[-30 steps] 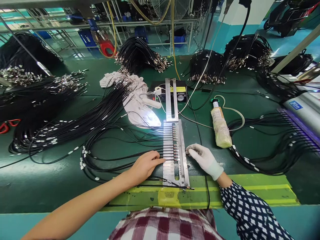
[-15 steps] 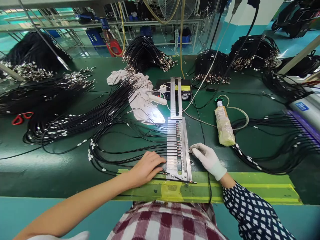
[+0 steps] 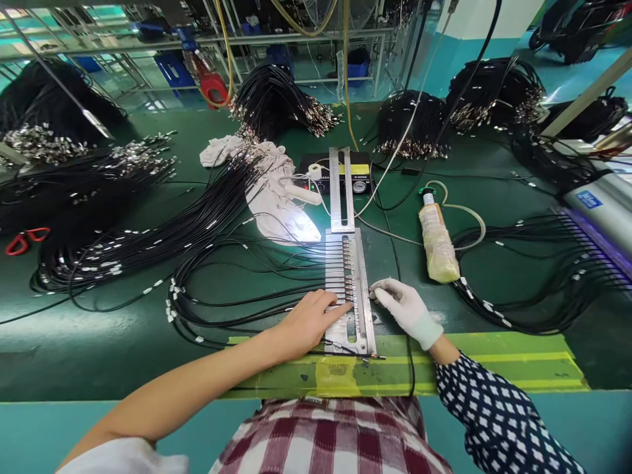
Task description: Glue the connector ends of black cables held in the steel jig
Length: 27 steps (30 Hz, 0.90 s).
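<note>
"What's different now?"

"The bare left hand (image 3: 309, 322) has slid to the right. Half a second ago its fingertips were by the left edge of the slotted silver metal plate (image 3: 364, 283), which lies just right of centre in the frame. Now thumb and fingers reach over its lower half, among the thin black cables with white tags (image 3: 184, 271) that run in from the left."

"Is it gripping one?"

"The fingers are drawn close together, but I can't tell whether a cable is pinched beneath them."

"And the other?"

"The right hand, in a white fabric glove (image 3: 405, 313), stays just beside the plate's right edge. Its thumb and fingertips come together narrowly; anything between them is too small to make out."

"What does the shift mean for the work?"

"My reading is that attention is on the lower end of the row. Above the left hand, small metallic cable ends (image 3: 348, 280) line up side by side along the slot."

"Anything else close by?"

"A plastic-wrapped bottle with a green top (image 3: 439, 247), right of centre, and a crumpled whitish cloth (image 3: 269, 220) left of the plate's upper end."
</note>
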{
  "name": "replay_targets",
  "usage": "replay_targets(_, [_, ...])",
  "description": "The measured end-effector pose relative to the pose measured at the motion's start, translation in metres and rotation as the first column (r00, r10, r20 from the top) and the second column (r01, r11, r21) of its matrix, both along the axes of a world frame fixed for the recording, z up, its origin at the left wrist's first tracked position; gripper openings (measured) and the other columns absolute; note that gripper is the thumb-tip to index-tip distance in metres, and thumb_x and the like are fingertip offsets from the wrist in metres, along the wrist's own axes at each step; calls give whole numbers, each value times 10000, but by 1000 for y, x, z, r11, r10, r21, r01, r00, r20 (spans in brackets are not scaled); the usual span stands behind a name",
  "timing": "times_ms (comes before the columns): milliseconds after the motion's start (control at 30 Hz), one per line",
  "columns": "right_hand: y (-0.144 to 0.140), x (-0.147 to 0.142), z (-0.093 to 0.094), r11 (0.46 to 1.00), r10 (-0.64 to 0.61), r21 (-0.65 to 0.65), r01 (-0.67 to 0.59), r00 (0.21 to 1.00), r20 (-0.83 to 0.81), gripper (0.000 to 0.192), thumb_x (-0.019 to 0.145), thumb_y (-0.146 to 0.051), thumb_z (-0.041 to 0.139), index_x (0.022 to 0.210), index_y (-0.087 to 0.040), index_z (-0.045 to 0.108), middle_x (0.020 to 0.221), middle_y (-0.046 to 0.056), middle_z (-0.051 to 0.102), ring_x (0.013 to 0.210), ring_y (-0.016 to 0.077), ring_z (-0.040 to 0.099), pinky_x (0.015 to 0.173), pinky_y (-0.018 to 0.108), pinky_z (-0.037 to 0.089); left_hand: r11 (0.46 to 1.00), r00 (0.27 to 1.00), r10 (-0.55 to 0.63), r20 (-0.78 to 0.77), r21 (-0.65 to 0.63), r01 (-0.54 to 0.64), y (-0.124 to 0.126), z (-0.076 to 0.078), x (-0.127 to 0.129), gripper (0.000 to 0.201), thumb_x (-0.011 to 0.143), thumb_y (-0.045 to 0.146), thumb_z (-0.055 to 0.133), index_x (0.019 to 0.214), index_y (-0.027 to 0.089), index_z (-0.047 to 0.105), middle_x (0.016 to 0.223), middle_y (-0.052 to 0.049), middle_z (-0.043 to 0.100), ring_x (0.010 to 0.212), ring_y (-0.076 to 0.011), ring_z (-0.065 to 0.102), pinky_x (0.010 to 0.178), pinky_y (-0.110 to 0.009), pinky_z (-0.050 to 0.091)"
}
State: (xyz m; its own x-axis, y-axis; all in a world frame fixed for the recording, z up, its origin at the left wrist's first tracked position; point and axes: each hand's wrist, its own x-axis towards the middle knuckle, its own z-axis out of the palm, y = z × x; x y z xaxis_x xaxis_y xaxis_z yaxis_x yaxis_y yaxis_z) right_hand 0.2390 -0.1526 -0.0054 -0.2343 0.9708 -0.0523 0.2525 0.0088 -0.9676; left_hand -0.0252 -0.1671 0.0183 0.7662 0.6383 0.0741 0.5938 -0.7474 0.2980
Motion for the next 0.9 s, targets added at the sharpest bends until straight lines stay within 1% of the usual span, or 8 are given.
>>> replay_targets(133, [0,-1,3,1000,2,7,-2,1000,-3,311,896,-478,560,921,-185,660,900,58,690,853,206,629,803,321,506,993,994,-29,-106,107,40,9,-8,13,387,958,114,373,1313,171,515,1078,-128,560,950,-233,496,814,-354,425])
replay_targets(267, [0,-1,4,1000,10,17,-10,1000,3,303,901,-474,551,926,-192,659,899,56,686,850,206,626,806,328,504,978,982,-109,-153,159,134,11,-4,15,338,983,146,365,1284,132,519,1036,-132,581,951,-236,510,792,-358,409])
replay_targets(400, [0,0,3,1000,12,18,-12,1000,9,294,902,-467,555,926,-194,660,900,55,688,855,209,630,814,333,506,987,987,-77,-139,128,95,13,1,16,293,971,154,411,1232,141,541,1021,-119,574,936,-233,514,780,-348,398])
replay_targets(533, [0,0,4,1000,9,19,-9,1000,9,286,900,-460,563,924,-192,661,902,52,692,858,208,633,814,327,507,994,989,-62,-135,81,73,9,3,12,259,974,162,388,1167,156,561,1034,-118,571,933,-236,503,782,-351,403])
replay_targets(600, [0,0,4,1000,12,14,-12,1000,9,285,902,-456,561,929,-191,662,910,54,693,858,207,634,809,324,507,998,992,-63,-111,14,65,2,6,3,228,981,168,374,1088,161,576,1007,-106,582,904,-223,505,781,-342,406])
replay_targets(667, [0,0,4,1000,16,9,-16,1000,8,282,903,-451,561,935,-190,665,913,57,695,850,207,634,802,326,507,994,996,-36,-79,-109,28,-9,10,-9,190,987,193,386,988,170,575,942,-80,591,854,-203,510,770,-328,411])
replay_targets(800, [0,1,2,1000,14,-5,-14,1000,12,277,908,-448,559,943,-197,670,915,55,702,854,210,641,810,333,507,921,996,86,37,-384,-66,-22,17,-29,161,983,187,405,927,186,555,883,-42,591,830,-169,529,749,-284,434])
replay_targets(900, [0,1,0,1000,10,-12,-10,1000,2,291,908,-459,557,948,-194,672,921,57,704,856,210,646,819,336,514,889,971,181,154,-449,-95,-22,17,-34,182,985,181,393,946,191,570,909,-44,590,852,-157,539,760,-271,449])
